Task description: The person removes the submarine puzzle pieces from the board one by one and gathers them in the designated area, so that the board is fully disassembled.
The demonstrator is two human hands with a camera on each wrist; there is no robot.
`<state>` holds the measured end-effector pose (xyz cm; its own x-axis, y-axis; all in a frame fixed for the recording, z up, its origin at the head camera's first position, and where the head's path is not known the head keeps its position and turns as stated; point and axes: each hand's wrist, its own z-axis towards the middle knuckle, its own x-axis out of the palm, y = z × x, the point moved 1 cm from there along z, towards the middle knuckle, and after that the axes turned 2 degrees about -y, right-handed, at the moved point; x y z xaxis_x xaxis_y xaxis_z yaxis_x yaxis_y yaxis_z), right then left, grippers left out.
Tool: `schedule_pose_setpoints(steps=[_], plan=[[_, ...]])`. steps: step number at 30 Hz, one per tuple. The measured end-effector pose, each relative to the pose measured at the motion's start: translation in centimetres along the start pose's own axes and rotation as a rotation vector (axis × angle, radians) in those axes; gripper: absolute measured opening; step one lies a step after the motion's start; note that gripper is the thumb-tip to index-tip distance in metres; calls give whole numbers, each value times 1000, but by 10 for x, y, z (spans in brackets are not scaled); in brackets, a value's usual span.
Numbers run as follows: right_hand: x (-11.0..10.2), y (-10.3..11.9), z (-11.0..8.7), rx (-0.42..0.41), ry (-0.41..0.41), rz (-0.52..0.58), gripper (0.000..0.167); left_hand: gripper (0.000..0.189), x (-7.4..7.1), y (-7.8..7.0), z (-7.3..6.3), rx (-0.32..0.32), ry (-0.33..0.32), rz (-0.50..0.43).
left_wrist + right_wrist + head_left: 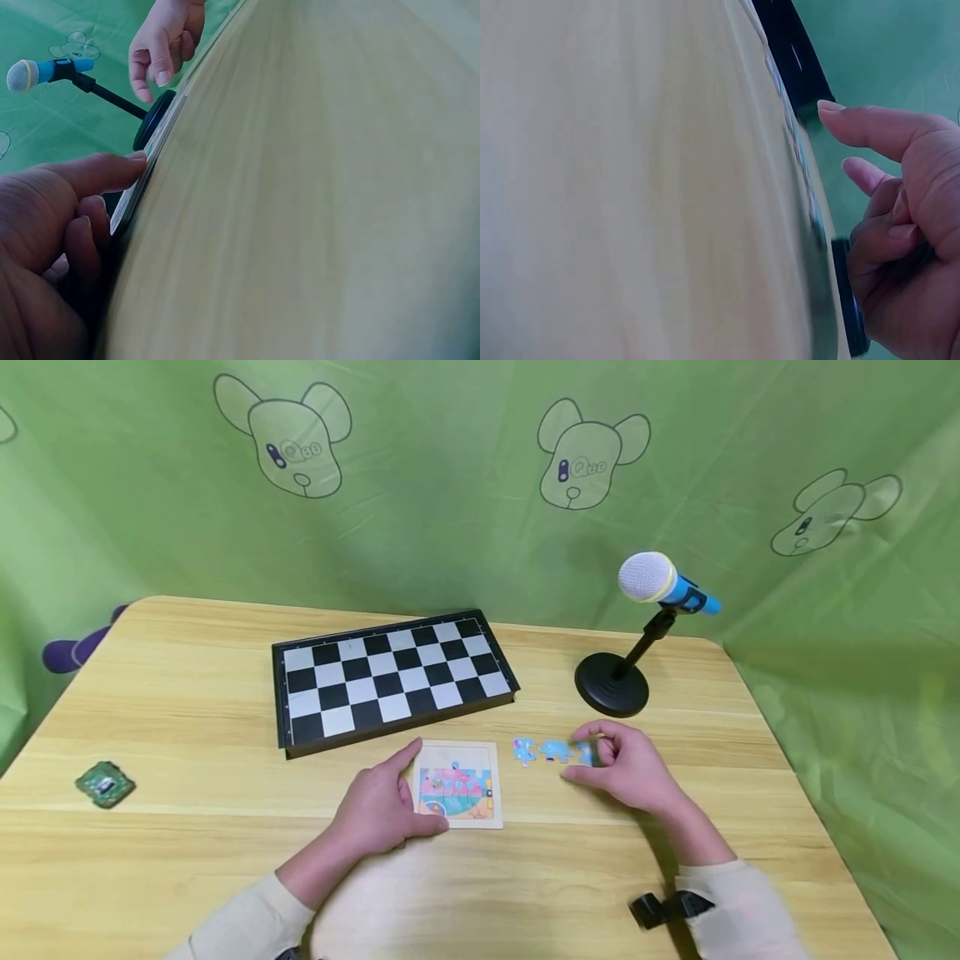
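The left hand (375, 810) grips the puzzle tray (474, 824) by its left side, just in front of the chessboard (397, 672). A strip of bench (525, 877) parts tray from loose jigsaw pieces (555, 750). The right hand (628, 766) holds nothing, its fingers partly hiding the end piece. The bench's front edge is cut off. Letters on the curtain (450, 485) look too faint to read.

Left grip (381, 804) wide, right grip (630, 768) half-curled
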<state>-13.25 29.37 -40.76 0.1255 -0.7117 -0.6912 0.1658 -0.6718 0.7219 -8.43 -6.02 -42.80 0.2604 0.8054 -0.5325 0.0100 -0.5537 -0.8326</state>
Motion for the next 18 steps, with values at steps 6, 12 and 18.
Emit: schedule_pose_setpoints(steps=[6,12,18], plan=[[15,21,7,-32,28,21,45,117,0,2,0,10,11,-4],[31,40,12,-67,56,38,44,115,0,2,0,29,15,-4],[50,59,18,-91,112,92,44,116,-1,1,0,27,18,2]])
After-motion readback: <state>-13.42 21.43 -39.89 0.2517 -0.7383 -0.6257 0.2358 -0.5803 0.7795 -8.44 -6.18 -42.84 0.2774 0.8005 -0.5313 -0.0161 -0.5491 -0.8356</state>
